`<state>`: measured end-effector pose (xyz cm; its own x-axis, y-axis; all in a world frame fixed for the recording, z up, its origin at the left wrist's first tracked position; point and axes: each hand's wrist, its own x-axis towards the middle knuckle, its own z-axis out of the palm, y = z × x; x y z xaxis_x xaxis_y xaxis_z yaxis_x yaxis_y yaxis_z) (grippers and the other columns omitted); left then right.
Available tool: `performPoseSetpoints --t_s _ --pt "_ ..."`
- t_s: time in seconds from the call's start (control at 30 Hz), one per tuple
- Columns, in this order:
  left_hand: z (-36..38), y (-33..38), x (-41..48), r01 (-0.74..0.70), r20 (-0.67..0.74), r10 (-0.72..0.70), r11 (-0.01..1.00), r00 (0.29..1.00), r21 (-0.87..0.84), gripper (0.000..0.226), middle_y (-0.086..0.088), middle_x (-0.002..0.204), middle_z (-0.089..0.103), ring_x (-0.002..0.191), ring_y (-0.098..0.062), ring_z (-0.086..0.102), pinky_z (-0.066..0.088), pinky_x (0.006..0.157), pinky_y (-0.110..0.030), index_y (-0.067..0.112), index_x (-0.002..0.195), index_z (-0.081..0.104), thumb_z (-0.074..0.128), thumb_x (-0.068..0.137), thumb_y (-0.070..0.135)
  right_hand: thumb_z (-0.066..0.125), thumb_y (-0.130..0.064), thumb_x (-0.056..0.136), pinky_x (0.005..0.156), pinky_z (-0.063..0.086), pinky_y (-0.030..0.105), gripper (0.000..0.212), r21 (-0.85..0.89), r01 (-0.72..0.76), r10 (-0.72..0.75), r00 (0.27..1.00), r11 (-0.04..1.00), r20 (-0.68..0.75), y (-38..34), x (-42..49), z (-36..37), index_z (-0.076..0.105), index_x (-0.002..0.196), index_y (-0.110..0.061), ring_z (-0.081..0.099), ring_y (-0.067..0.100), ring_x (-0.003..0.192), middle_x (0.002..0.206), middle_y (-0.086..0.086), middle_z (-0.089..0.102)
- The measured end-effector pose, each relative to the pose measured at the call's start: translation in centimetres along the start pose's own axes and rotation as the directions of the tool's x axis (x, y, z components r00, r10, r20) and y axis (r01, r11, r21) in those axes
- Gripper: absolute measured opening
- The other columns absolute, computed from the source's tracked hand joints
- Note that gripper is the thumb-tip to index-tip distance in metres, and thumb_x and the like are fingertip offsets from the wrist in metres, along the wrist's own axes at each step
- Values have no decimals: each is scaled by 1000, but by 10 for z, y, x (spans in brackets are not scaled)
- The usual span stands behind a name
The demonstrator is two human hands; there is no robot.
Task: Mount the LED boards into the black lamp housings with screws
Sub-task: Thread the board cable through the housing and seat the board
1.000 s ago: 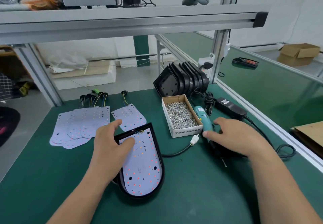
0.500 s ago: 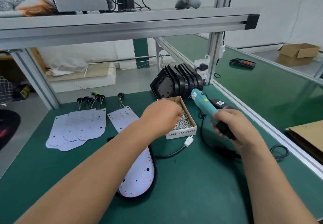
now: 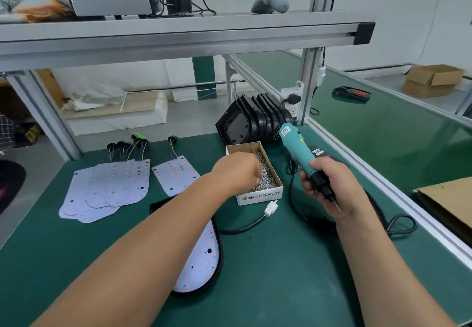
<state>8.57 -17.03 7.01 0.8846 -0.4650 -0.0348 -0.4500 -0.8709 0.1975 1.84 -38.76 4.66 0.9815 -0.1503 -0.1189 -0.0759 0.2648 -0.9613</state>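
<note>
Left hand (image 3: 237, 173) sits knuckles-up in the cardboard box (image 3: 258, 197) of screws (image 3: 268, 179), fingers curled down into the pile; we can't tell if a screw is pinched. Right hand (image 3: 329, 183) is wrapped round the teal electric screwdriver (image 3: 296, 145) at its black lower body, bit angled down toward the near edge, held off the bench (image 3: 281, 288). Head view, the only one: the black lamp housing (image 3: 220, 257) with an LED board (image 3: 199, 262) seated in it lies toward the near edge, mostly hidden by the left forearm. Spare LED boards (image 3: 115, 186) fan out at the far left; the stacked housings (image 3: 252, 119) stand on edge by the far edge, just behind the box. We judge the step as screw pickup. Risks: grabbing a clump and dropping strays onto the board; the forearm crossing the housing could nudge it or shift the board off its holes, since we see no screws in it; the screwdriver cable (image 3: 293, 199) loops beside the box and the white connector (image 3: 271, 208), so a tug could drag either.
</note>
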Motion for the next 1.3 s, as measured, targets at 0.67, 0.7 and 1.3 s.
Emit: performPoseSetpoints --t_s 0.67,0.7,1.3 --pt "0 -13 -5 42 -109 -79 950 991 -310 12 15 91 68 98 -14 67 56 84 -32 32 99 81 71 97 26 61 -28 95 53 52 22 29 208 -33 14 996 978 92 9 -1 16 66 114 -7 61 16 61 81 7 68" --pt "1 -13 -5 44 -112 -83 948 990 -314 13 15 92 68 97 -14 67 56 85 -32 32 100 81 70 97 25 57 -24 98 53 52 22 27 221 -38 16 995 974 101 9 -2 16 64 116 -6 61 16 62 81 7 67" --pt "-36 -38 -147 93 207 -176 -501 962 -860 7 -7 86 62 66 -13 51 38 42 -16 9 93 62 65 87 12 49 -75 94 58 52 27 73 478 180 -283 947 860 153 2 -46 65 69 118 -9 58 17 62 70 0 52"
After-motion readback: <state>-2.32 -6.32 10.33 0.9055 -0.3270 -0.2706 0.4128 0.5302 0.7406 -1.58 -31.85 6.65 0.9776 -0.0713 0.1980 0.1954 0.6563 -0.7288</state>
